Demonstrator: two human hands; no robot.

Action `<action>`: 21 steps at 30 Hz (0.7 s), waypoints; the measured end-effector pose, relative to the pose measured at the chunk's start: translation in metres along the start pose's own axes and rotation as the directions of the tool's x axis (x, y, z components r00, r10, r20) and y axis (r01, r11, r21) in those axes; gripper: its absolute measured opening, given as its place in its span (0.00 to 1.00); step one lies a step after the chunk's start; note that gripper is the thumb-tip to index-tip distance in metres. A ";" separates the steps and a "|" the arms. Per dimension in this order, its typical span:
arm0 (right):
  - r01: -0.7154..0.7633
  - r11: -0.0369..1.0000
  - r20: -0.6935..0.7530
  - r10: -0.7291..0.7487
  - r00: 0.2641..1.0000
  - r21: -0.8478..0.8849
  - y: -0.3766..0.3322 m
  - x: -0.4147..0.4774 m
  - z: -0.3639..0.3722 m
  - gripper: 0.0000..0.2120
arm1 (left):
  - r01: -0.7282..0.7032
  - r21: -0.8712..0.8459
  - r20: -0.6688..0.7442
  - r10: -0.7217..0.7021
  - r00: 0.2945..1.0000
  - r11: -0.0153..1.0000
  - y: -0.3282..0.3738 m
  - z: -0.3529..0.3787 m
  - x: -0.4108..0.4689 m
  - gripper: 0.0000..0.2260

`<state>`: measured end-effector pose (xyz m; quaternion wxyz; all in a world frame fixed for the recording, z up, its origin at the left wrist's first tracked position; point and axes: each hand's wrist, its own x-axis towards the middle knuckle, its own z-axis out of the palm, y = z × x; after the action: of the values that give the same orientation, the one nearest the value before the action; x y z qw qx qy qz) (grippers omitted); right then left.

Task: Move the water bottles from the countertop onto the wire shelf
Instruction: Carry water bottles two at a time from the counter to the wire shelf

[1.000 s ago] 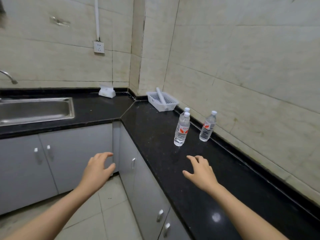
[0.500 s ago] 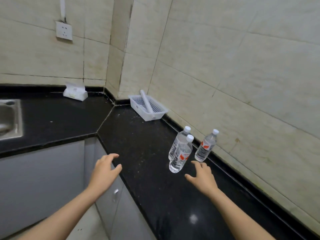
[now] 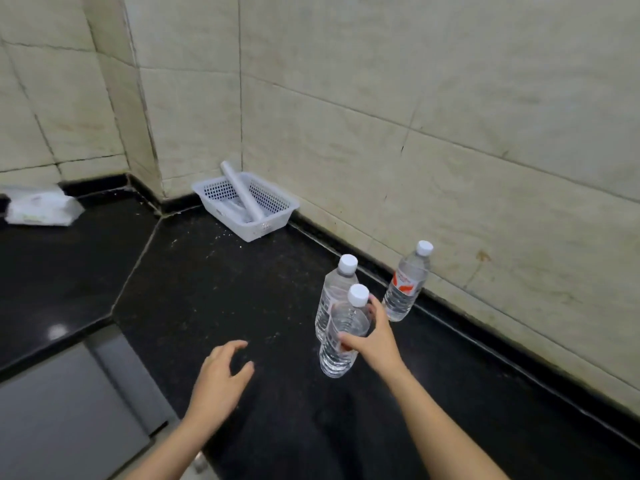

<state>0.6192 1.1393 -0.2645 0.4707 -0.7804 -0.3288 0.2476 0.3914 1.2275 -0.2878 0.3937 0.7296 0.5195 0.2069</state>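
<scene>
No wording can be read anywhere: the far water bottle (image 3: 408, 282) wears a white label with red marks too small to make out, and the soft white packet (image 3: 38, 207) at left shows only faint, blurred print.

A kitchen: black countertop (image 3: 207, 289), tiled wall (image 3: 415, 98), grey cabinet door (image 3: 62, 417)

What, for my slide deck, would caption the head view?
Right hand grips the nearest bottle on the black countertop; left hand hovers open beside it.
</scene>
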 end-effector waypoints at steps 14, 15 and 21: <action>-0.163 0.961 -0.477 0.253 0.841 0.223 0.032 -0.026 0.001 0.31 | -0.072 -0.137 0.276 0.108 0.955 0.988 0.055 0.081 0.081 0.34; -0.195 0.942 -0.541 0.319 0.778 0.274 0.037 -0.034 -0.004 0.30 | -0.105 -0.130 0.264 0.137 0.955 0.986 0.067 0.087 0.088 0.37; -0.321 0.893 -0.774 0.438 0.458 0.315 0.038 -0.095 -0.015 0.31 | -0.162 -0.239 0.270 0.225 0.936 0.958 0.102 0.106 0.122 0.42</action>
<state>0.5780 1.0470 -0.2852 0.5486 -0.8252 0.1308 -0.0310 0.5733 1.2864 -0.2841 0.5200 0.7536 0.3553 0.1883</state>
